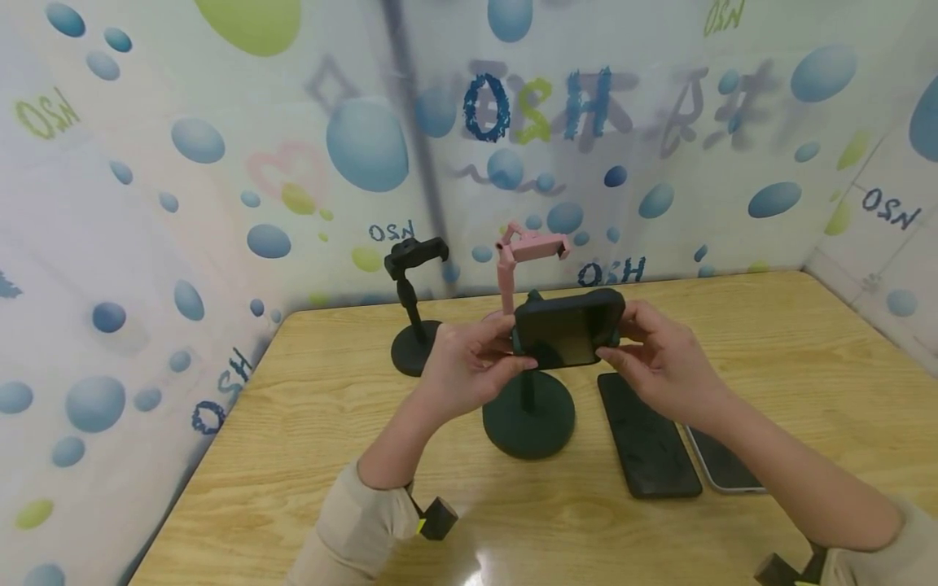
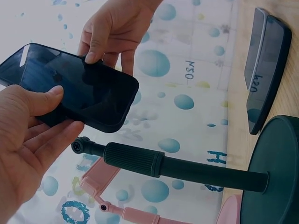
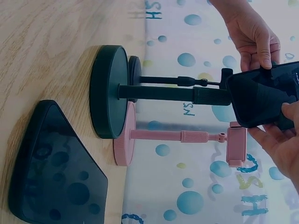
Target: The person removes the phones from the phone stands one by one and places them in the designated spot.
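Note:
Between both hands a black smartphone (image 1: 567, 332) is held sideways, at the top of a dark green phone stand (image 1: 529, 423) with a round base. My left hand (image 1: 469, 370) pinches the phone's left end, thumb on the screen side and fingers behind. At the other end my right hand (image 1: 663, 362) grips its edge between thumb and fingers. In the left wrist view the phone (image 2: 88, 91) has a dark screen and overlaps the upper end of the stand's pole (image 2: 205, 175). The phone hides most of the stand's clamp.
Behind stand a black phone stand (image 1: 414, 346) and a pink phone stand (image 1: 506, 281). Right of the green base, a black phone (image 1: 648, 439) lies on the wooden table (image 1: 308, 456), beside a silver-edged phone (image 1: 721, 464) partly hidden by the right forearm. A patterned curtain (image 1: 293, 146) hangs behind.

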Action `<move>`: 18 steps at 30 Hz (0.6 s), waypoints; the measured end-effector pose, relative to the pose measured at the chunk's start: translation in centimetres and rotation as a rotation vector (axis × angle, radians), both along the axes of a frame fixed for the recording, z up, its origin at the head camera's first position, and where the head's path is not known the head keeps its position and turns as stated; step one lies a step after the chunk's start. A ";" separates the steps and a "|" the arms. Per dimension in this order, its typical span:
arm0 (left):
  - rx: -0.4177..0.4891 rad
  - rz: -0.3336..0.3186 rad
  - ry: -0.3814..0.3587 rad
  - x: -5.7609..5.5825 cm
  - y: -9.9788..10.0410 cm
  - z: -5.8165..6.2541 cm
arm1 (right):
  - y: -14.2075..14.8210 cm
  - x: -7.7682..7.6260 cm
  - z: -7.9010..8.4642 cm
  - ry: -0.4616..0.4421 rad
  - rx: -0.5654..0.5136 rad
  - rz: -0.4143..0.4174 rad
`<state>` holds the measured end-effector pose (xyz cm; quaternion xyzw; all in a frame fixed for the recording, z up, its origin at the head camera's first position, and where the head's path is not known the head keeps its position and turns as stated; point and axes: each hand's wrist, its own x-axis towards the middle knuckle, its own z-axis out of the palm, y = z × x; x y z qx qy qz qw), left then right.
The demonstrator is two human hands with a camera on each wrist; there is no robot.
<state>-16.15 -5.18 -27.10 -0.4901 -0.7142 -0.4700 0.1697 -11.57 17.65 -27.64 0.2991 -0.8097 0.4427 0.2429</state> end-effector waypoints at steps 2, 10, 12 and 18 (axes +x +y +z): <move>-0.005 -0.010 -0.019 -0.1 -0.1 0.0 | 0.0 0.0 0.0 -0.011 0.001 0.005; -0.020 -0.017 -0.064 -0.4 -0.6 0.1 | 0.3 0.2 0.7 -0.039 0.075 -0.018; -0.019 0.003 -0.050 -0.6 -0.7 0.1 | 0.3 0.5 0.9 -0.041 0.093 -0.031; 0.043 -0.135 -0.099 -1.8 -1.2 0.4 | -0.3 1.2 2.4 0.006 0.035 -0.066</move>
